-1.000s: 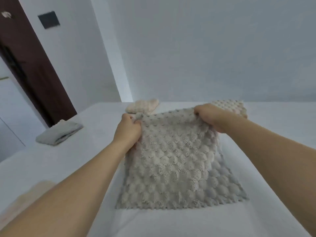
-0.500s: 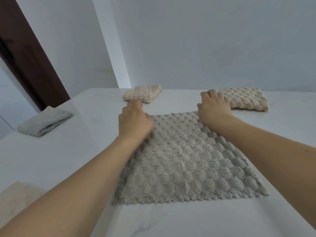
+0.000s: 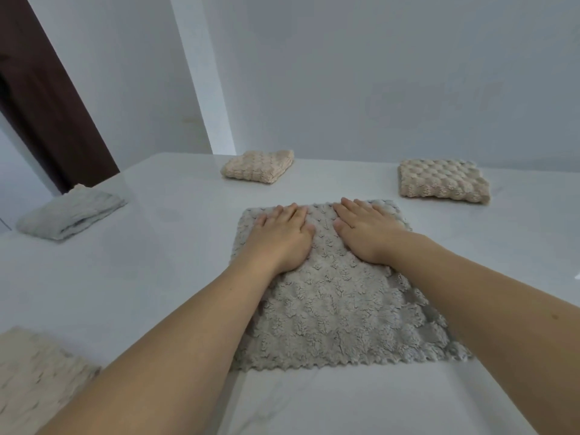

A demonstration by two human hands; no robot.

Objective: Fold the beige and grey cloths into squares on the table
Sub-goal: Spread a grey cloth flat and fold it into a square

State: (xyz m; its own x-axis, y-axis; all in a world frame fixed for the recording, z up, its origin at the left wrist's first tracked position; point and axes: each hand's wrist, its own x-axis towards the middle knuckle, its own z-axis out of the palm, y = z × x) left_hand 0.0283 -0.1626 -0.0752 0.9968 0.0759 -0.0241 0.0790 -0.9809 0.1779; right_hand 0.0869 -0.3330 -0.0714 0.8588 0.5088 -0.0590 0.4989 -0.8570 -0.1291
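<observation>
Both hands, left hand (image 3: 281,237) and right hand (image 3: 367,232), lie flat with each grip spread, fingers straight, pressing the grey cloth (image 3: 339,309) onto the white worktop (image 3: 157,277).

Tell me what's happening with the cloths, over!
Left hand and right hand flat on grey cloth, open. Cloth spread on table, not yet folded. Nothing in the way.
</observation>
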